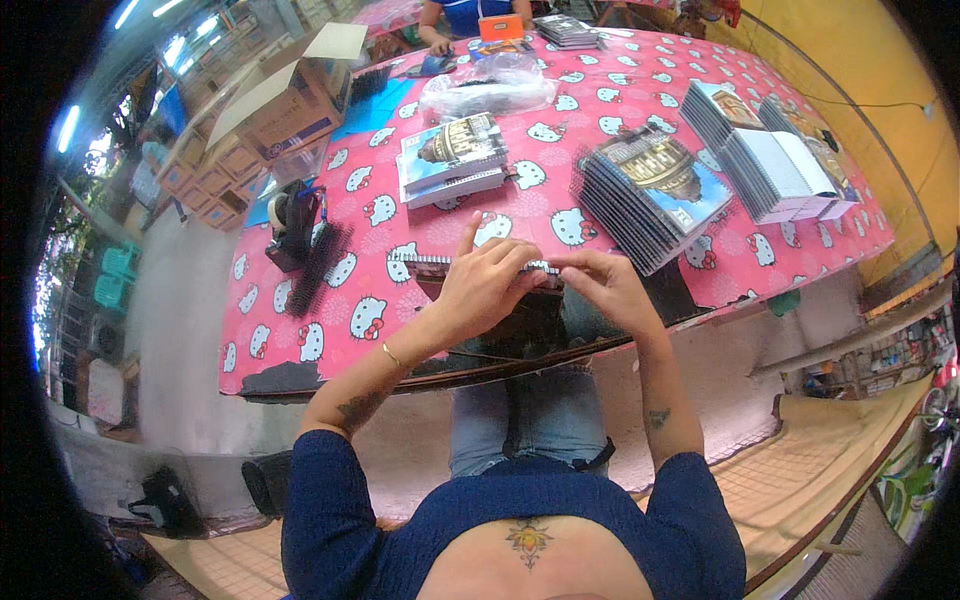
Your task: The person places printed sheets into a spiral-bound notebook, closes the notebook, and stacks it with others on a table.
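A spiral notebook (pixel 425 261) is at the near edge of the table, its bound spine facing away from me and its lower part hidden by my hands and arm. My left hand (pixel 488 285) lies across it, with the thumb and some fingers pinched on the spine and the index finger raised. At the right end of that spine, my right hand (pixel 607 287) pinches with thumb and fingertips, close to the left one. Whether it holds the coil's end or the page edge is too small to tell.
Notebook stacks stand ahead (pixel 455 150), to the right (pixel 660 190) and farther right (pixel 765 165). To the left are a tape dispenser (pixel 292 220) and black binding coils (pixel 320 270). Behind lie a clear plastic bag (pixel 490 92) and a cardboard box (pixel 285 112). A person's hand (pixel 440 46) rests opposite.
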`<state>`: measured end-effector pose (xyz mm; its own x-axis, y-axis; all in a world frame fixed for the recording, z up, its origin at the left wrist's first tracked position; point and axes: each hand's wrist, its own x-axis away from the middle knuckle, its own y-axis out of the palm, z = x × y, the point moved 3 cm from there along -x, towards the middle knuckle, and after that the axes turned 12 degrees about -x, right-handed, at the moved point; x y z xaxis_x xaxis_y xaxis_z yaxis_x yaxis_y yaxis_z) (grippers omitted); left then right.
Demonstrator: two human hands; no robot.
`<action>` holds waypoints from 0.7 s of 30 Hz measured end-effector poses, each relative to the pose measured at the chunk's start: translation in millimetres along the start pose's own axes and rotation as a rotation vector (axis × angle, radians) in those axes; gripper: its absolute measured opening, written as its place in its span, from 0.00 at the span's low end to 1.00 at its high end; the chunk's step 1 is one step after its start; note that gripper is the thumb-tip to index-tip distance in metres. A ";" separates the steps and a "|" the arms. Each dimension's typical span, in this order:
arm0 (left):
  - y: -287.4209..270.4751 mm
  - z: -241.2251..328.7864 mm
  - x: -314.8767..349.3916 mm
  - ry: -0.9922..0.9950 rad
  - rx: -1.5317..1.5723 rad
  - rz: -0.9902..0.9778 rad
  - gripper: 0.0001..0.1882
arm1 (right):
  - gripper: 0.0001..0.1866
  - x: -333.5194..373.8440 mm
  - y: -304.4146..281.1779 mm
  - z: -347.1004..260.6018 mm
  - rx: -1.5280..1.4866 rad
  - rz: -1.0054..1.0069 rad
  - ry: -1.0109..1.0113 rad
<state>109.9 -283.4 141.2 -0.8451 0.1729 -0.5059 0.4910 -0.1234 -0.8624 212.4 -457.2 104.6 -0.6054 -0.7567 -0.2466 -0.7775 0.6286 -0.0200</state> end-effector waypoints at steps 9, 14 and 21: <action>2.4 -3.1 -8.8 -0.050 -0.037 -0.176 0.15 | 0.08 -31.7 -3.0 -34.5 0.268 -0.259 -0.088; -5.7 14.2 0.1 -0.010 -0.010 -0.017 0.07 | 0.11 -25.9 17.1 -21.7 0.544 0.074 -0.327; -101.4 -12.3 -68.9 -0.067 0.021 0.312 0.17 | 0.19 58.1 -47.5 -76.2 0.231 0.485 -0.459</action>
<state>120.9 -270.8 263.2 -0.6665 0.0592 -0.7431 0.7249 -0.1810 -0.6646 201.1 -544.8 165.1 -0.7020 -0.2613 -0.6625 -0.3511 0.9363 0.0027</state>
